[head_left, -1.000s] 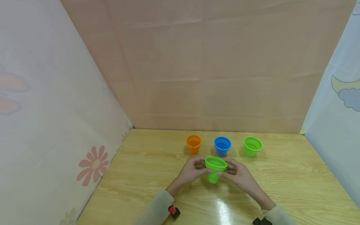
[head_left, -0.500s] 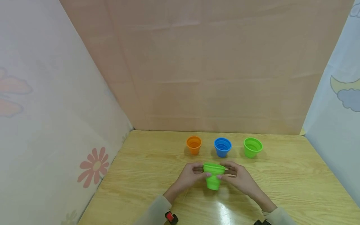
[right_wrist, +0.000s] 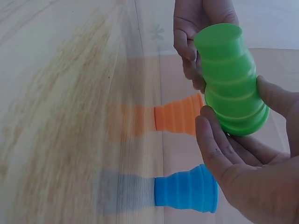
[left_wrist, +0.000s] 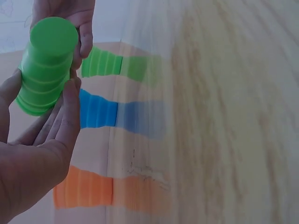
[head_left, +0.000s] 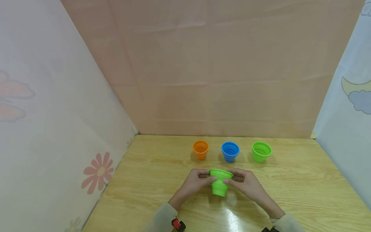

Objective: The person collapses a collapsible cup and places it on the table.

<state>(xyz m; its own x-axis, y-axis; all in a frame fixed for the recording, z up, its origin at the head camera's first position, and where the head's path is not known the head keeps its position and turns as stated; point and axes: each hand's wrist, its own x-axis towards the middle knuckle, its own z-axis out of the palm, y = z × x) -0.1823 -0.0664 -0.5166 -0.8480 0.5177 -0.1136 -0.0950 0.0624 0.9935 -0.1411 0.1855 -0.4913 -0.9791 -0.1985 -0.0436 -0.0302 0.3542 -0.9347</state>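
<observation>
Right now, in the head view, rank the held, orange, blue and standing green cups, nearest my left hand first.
1. Held green cup, touching left hand.
2. Orange cup, row's left end.
3. Blue cup, middle.
4. Standing green cup, right end.

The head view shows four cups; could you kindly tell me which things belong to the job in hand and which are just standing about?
In the job:
held green cup
left fingers and right fingers, both gripping it

Apparently just standing about, untouched:
orange cup
blue cup
second green cup
</observation>
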